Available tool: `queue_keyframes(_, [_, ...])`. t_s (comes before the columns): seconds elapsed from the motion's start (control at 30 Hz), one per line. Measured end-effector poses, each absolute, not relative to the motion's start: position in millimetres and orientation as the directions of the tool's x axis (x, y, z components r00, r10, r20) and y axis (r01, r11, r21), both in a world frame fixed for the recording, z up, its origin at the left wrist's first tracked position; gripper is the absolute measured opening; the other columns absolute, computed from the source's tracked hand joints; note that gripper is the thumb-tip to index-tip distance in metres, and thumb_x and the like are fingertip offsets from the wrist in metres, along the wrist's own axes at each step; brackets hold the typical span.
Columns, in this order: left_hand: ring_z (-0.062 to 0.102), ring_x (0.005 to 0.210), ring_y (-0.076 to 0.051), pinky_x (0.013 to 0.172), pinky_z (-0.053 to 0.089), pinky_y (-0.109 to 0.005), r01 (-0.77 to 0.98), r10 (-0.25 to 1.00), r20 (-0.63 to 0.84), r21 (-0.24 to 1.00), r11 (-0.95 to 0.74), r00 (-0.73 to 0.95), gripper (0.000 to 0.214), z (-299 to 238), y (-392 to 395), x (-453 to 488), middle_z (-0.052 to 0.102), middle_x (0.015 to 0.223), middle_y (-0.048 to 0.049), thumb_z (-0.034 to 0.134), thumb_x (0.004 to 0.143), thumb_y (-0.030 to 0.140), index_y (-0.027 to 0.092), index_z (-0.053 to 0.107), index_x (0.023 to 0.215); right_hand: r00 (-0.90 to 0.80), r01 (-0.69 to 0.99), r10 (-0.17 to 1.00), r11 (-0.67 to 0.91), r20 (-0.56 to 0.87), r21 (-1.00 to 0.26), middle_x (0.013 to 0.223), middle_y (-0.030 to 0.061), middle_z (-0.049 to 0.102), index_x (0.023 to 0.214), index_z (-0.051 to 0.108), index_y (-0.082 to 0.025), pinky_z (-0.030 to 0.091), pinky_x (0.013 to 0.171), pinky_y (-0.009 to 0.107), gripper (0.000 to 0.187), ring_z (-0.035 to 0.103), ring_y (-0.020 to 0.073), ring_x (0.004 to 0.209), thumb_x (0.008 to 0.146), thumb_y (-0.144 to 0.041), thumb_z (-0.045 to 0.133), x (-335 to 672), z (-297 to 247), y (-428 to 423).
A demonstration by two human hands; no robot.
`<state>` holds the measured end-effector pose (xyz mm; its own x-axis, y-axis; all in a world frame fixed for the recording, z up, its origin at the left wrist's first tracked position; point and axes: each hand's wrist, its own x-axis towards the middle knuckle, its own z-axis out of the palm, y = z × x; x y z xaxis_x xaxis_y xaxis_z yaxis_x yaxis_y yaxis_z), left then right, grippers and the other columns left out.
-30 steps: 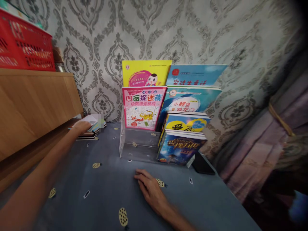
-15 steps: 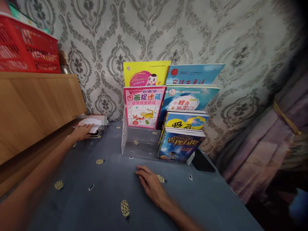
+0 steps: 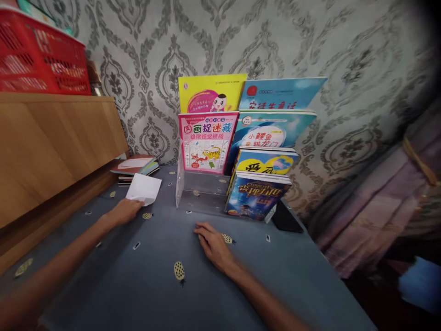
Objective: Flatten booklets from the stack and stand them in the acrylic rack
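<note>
My left hand (image 3: 126, 210) grips a thin white booklet (image 3: 144, 188) by its near edge, just above the blue cloth (image 3: 155, 285), a short way in front of a flat stack of books (image 3: 136, 166) at the back left. My right hand (image 3: 214, 244) lies flat on the cloth, fingers stretched out, empty, in front of a clear acrylic book stand (image 3: 198, 195). The stand holds a pink picture book (image 3: 206, 140) and a yellow one (image 3: 210, 93) on its left side, and several blue books (image 3: 262, 193) stepped on its right. The lower left tiers of the stand hold nothing.
A wooden cabinet (image 3: 51, 142) runs along the left with a red plastic basket (image 3: 37, 57) on top. Patterned wallpaper stands behind the stand. A dark flat object (image 3: 287, 220) lies right of the stand, and a purple curtain (image 3: 375, 202) hangs beyond the right edge.
My left hand lifted the white booklet off the stack at the back left and drew it toward me and to the right. My right hand stayed flat on the cloth.
</note>
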<state>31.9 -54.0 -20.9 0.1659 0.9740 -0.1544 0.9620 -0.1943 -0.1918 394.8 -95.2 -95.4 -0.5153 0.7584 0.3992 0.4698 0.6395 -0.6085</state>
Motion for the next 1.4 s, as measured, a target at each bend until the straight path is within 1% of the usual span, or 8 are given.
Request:
queue_keyframes(0.13, [0.067,0.108,-0.030,0.092,0.048,-0.039,0.964,0.953,-0.190,-0.074,-0.254,0.236,0.039,-19,-84,60,0.072,0.117,-0.0126,0.039,0.094,0.030,0.025,0.066,0.121,-0.519,0.478,0.750,0.652,0.409,-0.588,0.126,0.0129,0.066,0.112,0.071,-0.018,0.050,0.103,0.042,0.034,0.062,0.0225,0.119,0.093,-0.008,0.044,394,-95,-96])
queue_keyframes(0.27, [0.069,0.100,-0.025,0.089,0.050,-0.034,0.867,0.863,-0.250,0.372,-0.333,0.439,0.051,-1,-88,75,0.075,0.107,-0.0063,0.038,0.095,0.057,0.027,0.065,0.126,-0.528,0.499,0.756,0.645,0.387,-0.579,0.125,0.0135,0.066,0.112,0.071,-0.017,0.050,0.103,0.041,0.034,0.062,0.0227,0.118,0.093,-0.008,0.044,394,-94,-96])
queue_keyframes(0.33, [0.068,0.104,-0.023,0.092,0.050,-0.032,0.828,0.863,-0.226,0.465,-0.312,0.452,0.056,2,-79,74,0.074,0.112,-0.0061,0.034,0.096,0.057,0.024,0.062,0.131,-0.525,0.508,0.764,0.635,0.376,-0.582,0.127,0.0141,0.065,0.112,0.071,-0.015,0.050,0.104,0.041,0.034,0.062,0.0230,0.119,0.093,-0.008,0.044,394,-93,-97])
queue_keyframes(0.57, [0.044,0.139,-0.031,0.112,0.037,-0.041,0.988,0.977,-0.152,0.069,-0.138,0.147,0.059,-33,-55,52,0.054,0.146,-0.0125,0.047,0.089,0.047,0.018,0.053,0.140,-0.515,0.502,0.771,0.625,0.375,-0.597,0.125,0.0143,0.066,0.114,0.070,-0.015,0.050,0.103,0.040,0.034,0.063,0.0229,0.118,0.093,-0.007,0.044,395,-88,-102])
queue_keyframes(0.73, [0.052,0.132,-0.033,0.104,0.044,-0.044,0.995,0.987,-0.136,-0.036,-0.091,0.085,0.052,-40,-71,67,0.053,0.146,-0.0146,0.042,0.094,0.047,0.022,0.057,0.136,-0.473,0.487,0.781,0.617,0.408,-0.618,0.122,0.0117,0.067,0.117,0.069,-0.017,0.050,0.101,0.037,0.036,0.063,0.0208,0.115,0.094,-0.006,0.044,397,-82,-104])
queue_keyframes(1.13, [0.067,0.094,-0.026,0.082,0.049,-0.035,0.948,0.957,-0.053,0.163,-0.274,0.286,0.030,-33,-128,166,0.071,0.101,-0.0092,0.048,0.096,0.035,0.018,0.068,0.111,-0.565,0.621,0.683,0.722,0.463,-0.305,0.128,0.0147,0.066,0.119,0.066,-0.018,0.047,0.102,0.044,0.029,0.059,0.0254,0.121,0.096,-0.014,0.049,388,-73,-138])
queue_keyframes(1.27, [0.063,0.106,-0.029,0.088,0.050,-0.041,0.919,0.919,0.086,0.057,-0.391,0.386,0.026,-47,-137,188,0.067,0.109,-0.0125,0.044,0.097,0.029,0.017,0.066,0.105,-0.574,0.682,0.729,0.677,0.372,-0.276,0.136,0.0177,0.061,0.125,0.063,-0.013,0.045,0.106,0.045,0.031,0.054,0.0272,0.128,0.096,-0.016,0.050,388,-75,-140])
queue_keyframes(1.4, [0.056,0.124,-0.026,0.103,0.046,-0.044,0.822,0.807,0.271,0.086,-0.563,0.525,0.033,-77,-134,202,0.061,0.132,-0.0130,0.040,0.096,0.019,0.017,0.055,0.126,-0.555,0.714,0.759,0.645,0.341,-0.272,0.141,0.0218,0.056,0.129,0.059,-0.007,0.040,0.112,0.049,0.036,0.049,0.0294,0.135,0.099,-0.019,0.045,388,-83,-137])
